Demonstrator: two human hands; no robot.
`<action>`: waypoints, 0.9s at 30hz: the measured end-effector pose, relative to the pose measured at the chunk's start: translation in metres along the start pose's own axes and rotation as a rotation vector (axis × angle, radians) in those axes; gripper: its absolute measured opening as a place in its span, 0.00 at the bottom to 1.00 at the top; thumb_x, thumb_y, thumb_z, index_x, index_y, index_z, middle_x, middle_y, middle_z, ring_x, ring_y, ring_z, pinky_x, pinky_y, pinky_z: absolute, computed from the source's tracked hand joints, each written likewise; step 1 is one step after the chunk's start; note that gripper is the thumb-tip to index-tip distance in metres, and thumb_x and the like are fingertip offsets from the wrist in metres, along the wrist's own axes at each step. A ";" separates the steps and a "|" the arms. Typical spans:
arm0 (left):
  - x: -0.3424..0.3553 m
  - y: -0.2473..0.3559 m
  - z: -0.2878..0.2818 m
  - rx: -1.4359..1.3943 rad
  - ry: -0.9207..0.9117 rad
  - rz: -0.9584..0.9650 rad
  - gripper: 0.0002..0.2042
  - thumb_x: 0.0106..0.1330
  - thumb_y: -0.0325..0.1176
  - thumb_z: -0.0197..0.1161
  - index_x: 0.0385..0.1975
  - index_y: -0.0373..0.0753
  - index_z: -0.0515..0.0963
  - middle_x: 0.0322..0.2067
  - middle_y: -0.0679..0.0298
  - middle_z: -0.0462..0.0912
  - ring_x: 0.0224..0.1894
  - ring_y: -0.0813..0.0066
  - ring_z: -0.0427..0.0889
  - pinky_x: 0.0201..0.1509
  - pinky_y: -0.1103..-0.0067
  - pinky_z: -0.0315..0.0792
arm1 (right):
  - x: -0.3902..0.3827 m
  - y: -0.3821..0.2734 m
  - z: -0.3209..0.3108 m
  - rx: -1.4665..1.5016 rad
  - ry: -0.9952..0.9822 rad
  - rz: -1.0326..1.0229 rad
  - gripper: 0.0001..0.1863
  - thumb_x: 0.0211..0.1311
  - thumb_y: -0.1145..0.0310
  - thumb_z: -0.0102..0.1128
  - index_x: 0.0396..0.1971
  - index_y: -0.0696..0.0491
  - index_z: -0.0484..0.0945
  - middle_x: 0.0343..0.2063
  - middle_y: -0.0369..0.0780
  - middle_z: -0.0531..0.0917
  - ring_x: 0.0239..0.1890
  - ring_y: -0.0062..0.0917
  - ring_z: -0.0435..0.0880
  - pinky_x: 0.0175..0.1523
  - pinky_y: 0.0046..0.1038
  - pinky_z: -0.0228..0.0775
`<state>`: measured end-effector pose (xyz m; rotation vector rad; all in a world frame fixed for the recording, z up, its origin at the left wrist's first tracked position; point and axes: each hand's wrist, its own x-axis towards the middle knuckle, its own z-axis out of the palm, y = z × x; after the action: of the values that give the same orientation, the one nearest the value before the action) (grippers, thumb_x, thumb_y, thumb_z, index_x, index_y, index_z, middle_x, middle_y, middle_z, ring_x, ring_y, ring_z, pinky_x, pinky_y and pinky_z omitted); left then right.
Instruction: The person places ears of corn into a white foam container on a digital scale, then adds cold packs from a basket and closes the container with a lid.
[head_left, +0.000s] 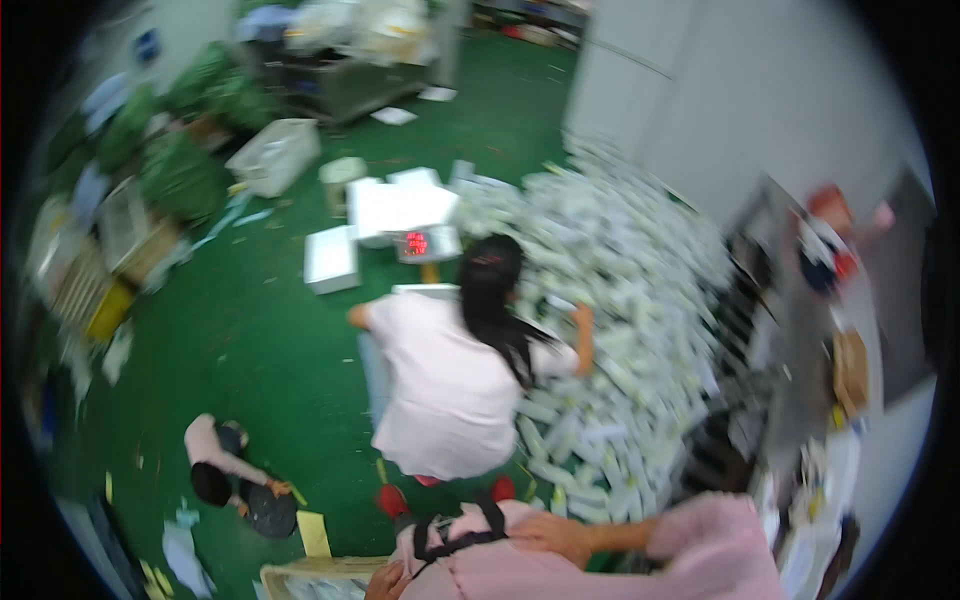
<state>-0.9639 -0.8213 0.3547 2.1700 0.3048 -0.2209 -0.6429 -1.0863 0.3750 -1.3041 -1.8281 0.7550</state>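
Observation:
My right hand (555, 537) lies flat on my pink clothing (650, 575), its fingers stretched beside a black strap (460, 540). Low in the picture, my left hand (385, 581) shows only in part, close to a pale crate (285, 572) with clear packages inside; blur hides what its fingers do. Just ahead, a person in a pale top (445, 390) is bent over with their back to me. That person's right hand (581, 318) reaches into a large heap of pale wrapped packages (640, 350).
A scale with a red display (415, 243) stands beside white boxes (332, 258). At left, another person (212, 465) crouches low near a dark round stool (270, 510). Green sacks (180, 175) and baskets line the left side. Dark racks and a grey bench (800, 350) stand right.

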 end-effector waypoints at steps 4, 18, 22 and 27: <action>0.006 0.006 -0.023 -0.016 -0.105 0.042 0.27 0.61 0.39 0.51 0.60 0.38 0.58 0.62 0.51 0.54 0.64 0.55 0.54 0.65 0.66 0.50 | -0.015 0.025 0.051 -0.029 0.151 0.239 0.37 0.42 0.54 0.58 0.53 0.56 0.63 0.52 0.52 0.67 0.55 0.44 0.67 0.60 0.42 0.56; 0.005 0.011 0.009 -0.048 0.154 0.433 0.37 0.59 0.54 0.49 0.65 0.43 0.49 0.64 0.51 0.47 0.66 0.51 0.48 0.64 0.60 0.47 | -0.068 0.080 0.069 0.260 0.095 0.800 0.18 0.59 0.65 0.54 0.46 0.59 0.73 0.48 0.48 0.75 0.54 0.38 0.69 0.62 0.32 0.55; -0.011 0.015 0.006 -0.039 0.171 0.426 0.38 0.58 0.57 0.49 0.64 0.43 0.49 0.64 0.50 0.48 0.65 0.51 0.49 0.64 0.61 0.48 | -0.081 0.102 0.082 0.273 0.049 0.797 0.17 0.60 0.66 0.53 0.47 0.59 0.73 0.49 0.48 0.74 0.56 0.36 0.69 0.62 0.31 0.54; -0.003 0.010 -0.013 -0.044 0.157 0.451 0.37 0.58 0.57 0.50 0.64 0.42 0.50 0.63 0.50 0.49 0.65 0.51 0.50 0.63 0.61 0.49 | -0.065 0.090 0.077 0.155 0.059 0.750 0.16 0.60 0.65 0.52 0.45 0.58 0.75 0.47 0.47 0.75 0.53 0.37 0.71 0.60 0.33 0.57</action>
<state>-0.9631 -0.8169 0.3709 2.1532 -0.0960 0.2093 -0.6494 -1.1230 0.2448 -1.8959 -1.1757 1.1967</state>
